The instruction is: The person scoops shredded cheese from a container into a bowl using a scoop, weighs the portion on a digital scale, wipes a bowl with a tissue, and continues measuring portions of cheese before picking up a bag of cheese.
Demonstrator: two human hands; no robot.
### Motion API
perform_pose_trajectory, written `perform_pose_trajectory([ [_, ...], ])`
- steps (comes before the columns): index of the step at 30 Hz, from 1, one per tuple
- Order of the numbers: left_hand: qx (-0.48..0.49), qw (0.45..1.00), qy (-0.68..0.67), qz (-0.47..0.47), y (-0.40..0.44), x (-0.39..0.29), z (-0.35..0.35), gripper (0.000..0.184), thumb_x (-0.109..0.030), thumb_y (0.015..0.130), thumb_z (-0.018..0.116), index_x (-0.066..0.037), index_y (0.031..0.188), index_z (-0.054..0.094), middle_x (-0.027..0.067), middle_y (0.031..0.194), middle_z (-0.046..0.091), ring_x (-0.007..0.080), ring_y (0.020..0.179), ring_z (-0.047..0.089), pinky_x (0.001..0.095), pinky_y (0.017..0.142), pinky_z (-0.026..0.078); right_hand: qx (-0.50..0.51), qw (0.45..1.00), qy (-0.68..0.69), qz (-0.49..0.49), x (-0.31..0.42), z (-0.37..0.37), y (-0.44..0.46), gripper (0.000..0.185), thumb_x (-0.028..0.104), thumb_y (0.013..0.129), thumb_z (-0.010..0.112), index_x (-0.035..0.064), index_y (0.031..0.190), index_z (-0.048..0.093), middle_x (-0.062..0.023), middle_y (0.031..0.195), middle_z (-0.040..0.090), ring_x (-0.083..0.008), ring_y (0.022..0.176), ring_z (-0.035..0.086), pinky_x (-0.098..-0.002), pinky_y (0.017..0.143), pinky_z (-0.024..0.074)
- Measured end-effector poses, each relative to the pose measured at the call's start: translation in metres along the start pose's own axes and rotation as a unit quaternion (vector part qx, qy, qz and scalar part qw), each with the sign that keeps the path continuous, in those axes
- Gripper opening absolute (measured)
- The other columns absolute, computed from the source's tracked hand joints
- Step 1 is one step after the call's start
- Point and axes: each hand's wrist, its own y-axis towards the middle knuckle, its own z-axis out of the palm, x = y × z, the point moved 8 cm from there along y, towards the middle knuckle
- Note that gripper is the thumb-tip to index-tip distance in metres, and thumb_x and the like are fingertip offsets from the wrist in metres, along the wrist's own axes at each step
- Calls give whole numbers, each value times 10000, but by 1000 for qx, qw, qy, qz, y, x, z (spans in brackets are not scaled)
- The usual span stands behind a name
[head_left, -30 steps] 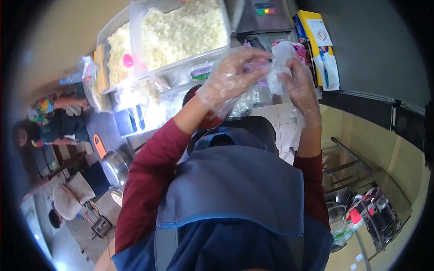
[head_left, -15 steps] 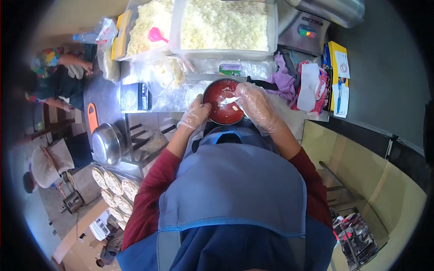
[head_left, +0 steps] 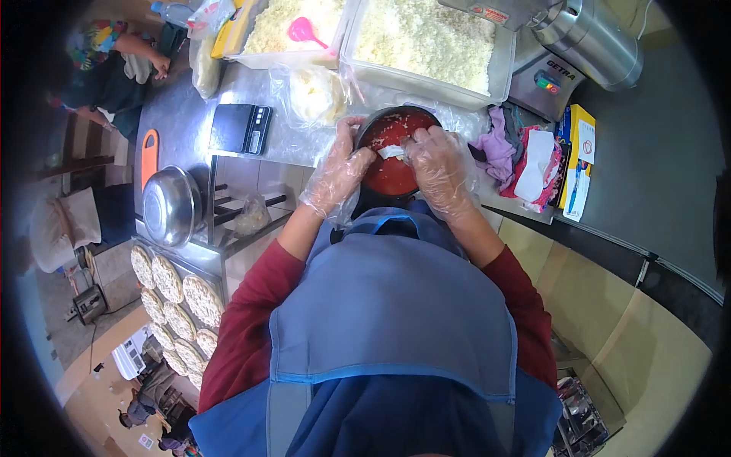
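In front of me and to my left, a steel worktable reflects bright light from its top. A dark grey surface with a metallic edge strip extends on my right. Nearer to me on that side, pale yellow panelling shows straight joint lines. Pale floor tiles are visible beneath the worktable. Daylight and lamplight cannot be told apart. My view darkens at its curved outer edges.

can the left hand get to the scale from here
Probably yes: the left hand would have to leave the bowl, but nothing seems to stand between hand and scale.
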Motion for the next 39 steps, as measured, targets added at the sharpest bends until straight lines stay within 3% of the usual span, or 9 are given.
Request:
perform_pose_trajectory([
  [5, -5, 1000, 13, 23, -3, -10, -2, 512, -141, 835, 511, -14, 1293, 321, 241, 1037, 548, 319, 912, 562, 395, 869, 440, -44, 999, -3, -10, 15, -4, -8, 144, 80, 739, 631, 80, 882, 612, -116, 870, 593, -293, 790, 568, -430, 674, 440],
  [11, -1, 999, 30, 22, -8, -18, 1, 498, -150, 834, 513, -12, 1279, 339, 220, 909, 584, 322, 833, 573, 410, 824, 451, 36, 998, 42, 30, 11, 14, -15, 185, 133, 836, 549, 39, 972, 633, -170, 943, 615, -353, 864, 590, -478, 721, 429],
  [14, -9, 999, 39, 31, -5, -17, 0, 478, -158, 831, 516, -16, 1260, 361, 227, 885, 587, 347, 827, 587, 422, 812, 456, -32, 995, 92, -7, 14, 0, -10, 148, 108, 818, 592, 63, 955, 624, -118, 787, 593, -326, 731, 556, -439, 653, 419],
  [19, -35, 997, 65, 37, -2, -26, -6, 466, -169, 820, 531, -34, 1239, 379, 252, 916, 593, 416, 879, 597, 450, 822, 452, 17, 974, 224, 24, 13, 10, -6, 273, 238, 927, 479, 51, 798, 631, -149, 765, 599, -343, 737, 571, -445, 678, 422],
  [26, -32, 995, 82, 43, 0, -34, -4, 465, -164, 815, 530, -33, 1236, 382, 258, 950, 582, 414, 893, 594, 454, 829, 448, 109, 963, 245, 29, 8, 16, 1, 180, 155, 884, 546, 36, 786, 641, -165, 779, 626, -360, 781, 614, -459, 706, 463],
  [28, -27, 998, 49, 38, 0, -33, -2, 455, -147, 815, 523, -24, 1230, 383, 263, 957, 578, 415, 901, 591, 457, 833, 446, 163, 960, 226, 21, 2, 37, -4, 76, 76, 800, 611, 13, 818, 650, -177, 792, 651, -342, 755, 637, -421, 694, 499],
  [33, -43, 994, 74, 64, -2, -46, -11, 436, -126, 823, 499, -1, 1223, 377, 271, 979, 579, 413, 925, 592, 456, 853, 442, 167, 945, 259, 111, -11, -18, 23, 91, 90, 855, 653, 1, 851, 635, -97, 821, 655, -192, 726, 626, -310, 676, 490],
  [36, -61, 995, 53, 62, -4, -48, -22, 427, -121, 833, 480, 9, 1225, 372, 275, 1000, 579, 410, 939, 593, 447, 869, 441, 75, 817, 485, 304, -30, -39, 14, 89, 29, 888, 618, 50, 973, 604, -3, 880, 635, -65, 764, 578, -218, 675, 470],
  [39, -80, 994, 50, 55, -8, -53, -32, 424, -122, 843, 467, 12, 1232, 368, 271, 1009, 581, 401, 941, 596, 434, 877, 445, -4, 740, 589, 326, -47, -29, 6, 72, 49, 910, 606, 27, 978, 609, -8, 883, 623, -76, 810, 580, -223, 710, 476],
])
